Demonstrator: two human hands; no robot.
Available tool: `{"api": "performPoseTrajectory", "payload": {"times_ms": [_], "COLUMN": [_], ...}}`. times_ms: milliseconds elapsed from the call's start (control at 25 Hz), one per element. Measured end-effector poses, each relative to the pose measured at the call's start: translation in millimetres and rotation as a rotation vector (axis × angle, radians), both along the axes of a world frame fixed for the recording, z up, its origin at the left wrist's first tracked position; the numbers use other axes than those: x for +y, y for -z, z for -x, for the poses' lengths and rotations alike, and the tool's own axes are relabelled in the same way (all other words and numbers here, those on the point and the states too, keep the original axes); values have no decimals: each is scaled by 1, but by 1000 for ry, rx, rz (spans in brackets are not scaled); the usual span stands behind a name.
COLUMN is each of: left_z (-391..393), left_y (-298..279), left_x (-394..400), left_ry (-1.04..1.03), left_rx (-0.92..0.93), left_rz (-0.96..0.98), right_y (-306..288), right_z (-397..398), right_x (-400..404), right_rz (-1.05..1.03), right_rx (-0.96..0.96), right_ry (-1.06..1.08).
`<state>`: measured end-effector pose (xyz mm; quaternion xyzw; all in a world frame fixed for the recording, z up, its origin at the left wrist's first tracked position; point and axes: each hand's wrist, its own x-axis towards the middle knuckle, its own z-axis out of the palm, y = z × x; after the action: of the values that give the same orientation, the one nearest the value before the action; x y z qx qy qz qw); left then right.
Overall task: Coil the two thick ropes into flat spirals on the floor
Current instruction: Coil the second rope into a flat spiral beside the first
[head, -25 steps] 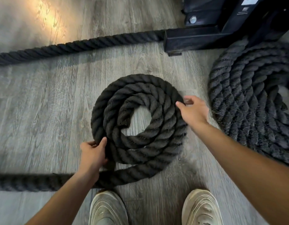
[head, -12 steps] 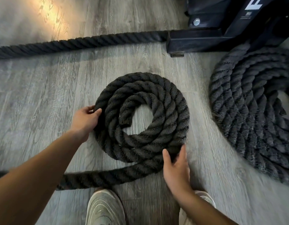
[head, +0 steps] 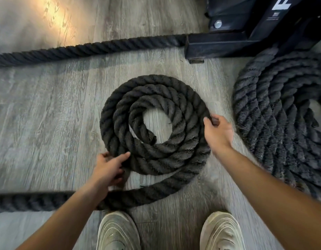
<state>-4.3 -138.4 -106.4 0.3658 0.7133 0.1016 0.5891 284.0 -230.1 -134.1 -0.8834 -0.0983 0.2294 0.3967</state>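
Note:
A thick black rope lies in a flat spiral (head: pixel 156 123) of about three turns on the grey wood floor, its cut end near the open middle. Its loose tail (head: pixel 35 201) runs out to the left along the bottom. My left hand (head: pixel 109 170) grips the spiral's outer turn at the lower left. My right hand (head: pixel 217 132) holds the outer turn at the right edge, fingers curled on it. A second, larger coil (head: pixel 275 127) of the same rope lies at the right, partly cut off by the frame.
A black metal machine base (head: pixel 219 46) with a bolt stands at the top right. A straight stretch of rope (head: pixel 87 49) runs from it to the left edge. My two pale shoes (head: pixel 118 231) stand at the bottom, just below the loose tail.
The spiral has been turned: its inner end has moved from the left of the middle to the bottom. My left hand shifted from the left side to the lower left, my right from the bottom to the right edge.

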Motion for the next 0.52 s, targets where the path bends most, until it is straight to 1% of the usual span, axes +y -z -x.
{"api": "performPoseTrajectory", "payload": {"times_ms": [120,200,280,400,520], "left_z": [9,9,3,-8,-5], "left_y": [1,1,2,6,5], "left_x": [45,76,93,95,83], "left_ry": [-86,-56,18,55,39], "left_rx": [-22,-41,-36,-28,2], "left_rz": [-111,-192,-233,-261,-225], "right_y": [2,-3,1,17,22], "right_z": [56,108,142,146,113], "right_x": [-42,-72,-90,-91,-74], "right_rz": [13,80,75,63,57], "right_rx": [103,145,170,194,203], "right_ry": [24,-17,-60,-87,-114]}}
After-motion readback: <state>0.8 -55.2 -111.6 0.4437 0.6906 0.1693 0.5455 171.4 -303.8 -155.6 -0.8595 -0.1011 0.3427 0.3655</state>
